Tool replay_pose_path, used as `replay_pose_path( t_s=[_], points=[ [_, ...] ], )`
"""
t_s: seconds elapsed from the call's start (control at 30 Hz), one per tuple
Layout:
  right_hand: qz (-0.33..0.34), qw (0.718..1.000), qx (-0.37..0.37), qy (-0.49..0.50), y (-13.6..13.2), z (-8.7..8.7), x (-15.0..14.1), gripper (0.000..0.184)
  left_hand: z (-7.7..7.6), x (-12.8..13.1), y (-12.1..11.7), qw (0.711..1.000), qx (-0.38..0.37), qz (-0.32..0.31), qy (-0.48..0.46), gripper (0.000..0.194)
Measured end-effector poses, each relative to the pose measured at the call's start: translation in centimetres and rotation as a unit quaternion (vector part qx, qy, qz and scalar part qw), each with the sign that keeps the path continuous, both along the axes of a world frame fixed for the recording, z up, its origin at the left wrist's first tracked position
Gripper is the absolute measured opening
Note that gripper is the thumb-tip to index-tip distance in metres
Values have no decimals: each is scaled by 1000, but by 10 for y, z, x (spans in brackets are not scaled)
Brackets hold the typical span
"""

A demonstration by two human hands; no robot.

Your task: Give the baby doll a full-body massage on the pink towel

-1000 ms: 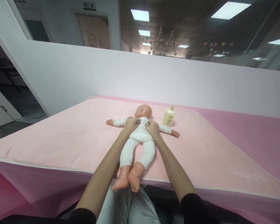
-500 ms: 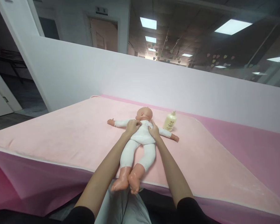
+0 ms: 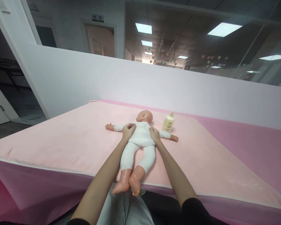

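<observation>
A baby doll point(image 3: 141, 134) with a white cloth body and bare plastic head, hands and feet lies stretched out, its head turned to the left and its arms spread. My left hand point(image 3: 128, 131) rests along the left side of its torso, by the shoulder, fingers laid against the cloth. Against the opposite side lies my right hand point(image 3: 155, 135), its thumb on the torso and the other fingers partly hidden along the flank. Neither hand lifts the doll. Just beyond my right hand a pale yellow pump bottle point(image 3: 168, 122) stands upright.
A light pink blanket point(image 3: 72, 137) covers the table under the doll, and the doll's feet reach its front edge. Behind the table runs a white partition point(image 3: 178, 87) with glass above it. A darker pink cover point(image 3: 243, 137) shows at the right.
My left hand has slid outward from the upper torso to the doll's left side. My right hand has shifted slightly down its side. The camera view has tilted a little.
</observation>
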State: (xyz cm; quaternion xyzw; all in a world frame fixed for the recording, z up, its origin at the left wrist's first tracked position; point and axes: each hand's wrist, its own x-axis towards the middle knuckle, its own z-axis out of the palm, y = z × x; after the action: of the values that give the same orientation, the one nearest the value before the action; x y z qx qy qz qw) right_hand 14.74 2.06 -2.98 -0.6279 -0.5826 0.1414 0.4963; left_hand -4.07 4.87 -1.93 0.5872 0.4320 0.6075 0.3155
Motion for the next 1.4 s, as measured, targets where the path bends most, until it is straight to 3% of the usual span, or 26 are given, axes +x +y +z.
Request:
replay_pose_path(
  t_s=[0.13,0.37,0.57,1.4],
  points=[
    [3,1000,8,17,-5,-4,2,38,4,-4,-10,997,-8,71,-15,28],
    [5,999,16,49,-8,-2,3,38,1,-6,-10,991,-28,131,30,28],
    [-4,999,12,43,-8,0,3,36,-6,-8,-4,988,-87,116,53,30],
    [-3,999,10,52,-7,2,3,36,-9,-9,3,987,-94,109,67,31]
  ],
)
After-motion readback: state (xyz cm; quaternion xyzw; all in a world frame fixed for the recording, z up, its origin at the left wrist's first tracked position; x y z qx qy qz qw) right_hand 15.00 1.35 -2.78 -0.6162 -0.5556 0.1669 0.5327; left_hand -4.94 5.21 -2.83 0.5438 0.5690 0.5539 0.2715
